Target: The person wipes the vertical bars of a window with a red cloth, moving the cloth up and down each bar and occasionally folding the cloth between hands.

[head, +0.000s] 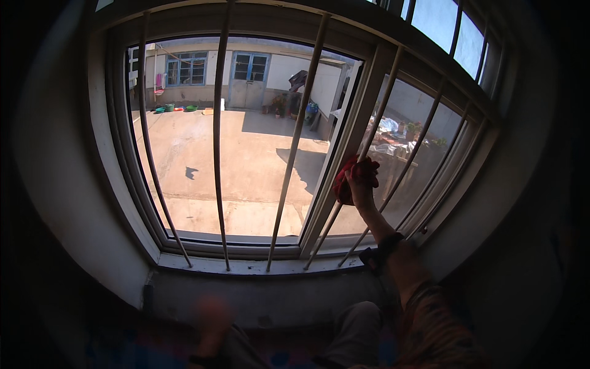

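Observation:
My right hand point(360, 187) grips a crumpled dark red cloth point(342, 191). The cloth is bunched around one of the upright window bars point(379, 113), beside the middle frame post of the window. Low in the view, over my legs, my left hand point(213, 311) is dark and blurred, so its fingers cannot be made out. Behind the bars stands a sliding window with a pale frame point(352, 124). Its right glass pane point(401, 147) lies just beyond the cloth.
Several upright bars point(218, 138) run from a crossbar point(368, 23) down to the white sill point(249, 266). My bent knee point(359, 318) is below the sill. Outside lies a sunlit courtyard point(235, 157) with a blue-framed door point(249, 80), basins point(191, 108) and potted plants point(279, 104).

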Demonstrator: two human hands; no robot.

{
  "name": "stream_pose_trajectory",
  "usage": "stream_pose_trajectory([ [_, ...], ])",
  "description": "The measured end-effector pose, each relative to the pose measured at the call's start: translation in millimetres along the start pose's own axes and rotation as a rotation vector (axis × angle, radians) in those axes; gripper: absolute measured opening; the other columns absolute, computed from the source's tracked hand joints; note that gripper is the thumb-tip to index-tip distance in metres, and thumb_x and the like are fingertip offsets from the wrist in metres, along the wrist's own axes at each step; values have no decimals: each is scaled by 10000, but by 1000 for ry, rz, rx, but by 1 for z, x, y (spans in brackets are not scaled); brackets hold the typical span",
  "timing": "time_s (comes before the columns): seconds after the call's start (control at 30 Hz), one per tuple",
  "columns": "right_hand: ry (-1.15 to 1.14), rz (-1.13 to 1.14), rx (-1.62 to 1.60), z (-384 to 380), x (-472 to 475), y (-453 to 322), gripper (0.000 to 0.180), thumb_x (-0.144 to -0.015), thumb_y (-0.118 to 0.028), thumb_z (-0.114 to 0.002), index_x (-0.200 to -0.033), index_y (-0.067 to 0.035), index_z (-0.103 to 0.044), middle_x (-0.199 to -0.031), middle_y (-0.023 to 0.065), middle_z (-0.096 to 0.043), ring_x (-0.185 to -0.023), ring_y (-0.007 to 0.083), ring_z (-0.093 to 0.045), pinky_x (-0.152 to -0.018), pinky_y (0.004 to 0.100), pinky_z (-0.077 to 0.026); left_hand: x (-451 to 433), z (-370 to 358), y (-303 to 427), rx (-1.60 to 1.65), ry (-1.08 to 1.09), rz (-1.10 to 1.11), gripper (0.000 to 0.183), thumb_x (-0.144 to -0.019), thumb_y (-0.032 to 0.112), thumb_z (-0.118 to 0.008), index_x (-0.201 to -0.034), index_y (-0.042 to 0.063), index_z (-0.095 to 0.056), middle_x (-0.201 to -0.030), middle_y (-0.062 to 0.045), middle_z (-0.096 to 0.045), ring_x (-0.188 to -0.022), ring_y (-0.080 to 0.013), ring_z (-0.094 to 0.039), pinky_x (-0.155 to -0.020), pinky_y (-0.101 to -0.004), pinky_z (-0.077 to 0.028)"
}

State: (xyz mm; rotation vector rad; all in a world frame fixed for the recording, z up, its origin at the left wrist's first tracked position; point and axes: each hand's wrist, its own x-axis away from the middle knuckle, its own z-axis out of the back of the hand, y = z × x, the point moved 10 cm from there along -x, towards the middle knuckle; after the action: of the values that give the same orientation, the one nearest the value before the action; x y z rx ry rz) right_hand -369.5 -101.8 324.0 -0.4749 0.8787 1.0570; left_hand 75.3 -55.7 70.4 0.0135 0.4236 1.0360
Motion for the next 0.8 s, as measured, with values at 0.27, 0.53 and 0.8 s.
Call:
stream_pose_trajectory([
  [0.27,316,63,-653,213,-181,20,413,-841,-372,-504,-1082,-37,-509,-1073,150,-519,-1024,250,-479,-886,327,-355,-11,-8,24,96,31,-57,183,-703,263,-562,-687,81,-570,-702,-113,-541,-671,-272,-528,-607,-404,-418],
  [0.53,172,-40,-875,156,-252,41,348,-846,-337,-512,-1078,-78,-506,-1010,113,-520,-934,206,-506,-814,330,-394,10,-3,-8,53,47,5,169,-698,248,-562,-683,80,-567,-695,-115,-541,-663,-281,-526,-599,-410,-419],
  [0.8,548,105,-414,157,-199,15,317,-861,-232,-490,-1102,-30,-456,-998,169,-493,-939,283,-497,-811,367,-387,7,6,-1,-18,-16,16,178,-704,246,-558,-684,69,-568,-707,-120,-540,-683,-282,-523,-620,-405,-417],
])
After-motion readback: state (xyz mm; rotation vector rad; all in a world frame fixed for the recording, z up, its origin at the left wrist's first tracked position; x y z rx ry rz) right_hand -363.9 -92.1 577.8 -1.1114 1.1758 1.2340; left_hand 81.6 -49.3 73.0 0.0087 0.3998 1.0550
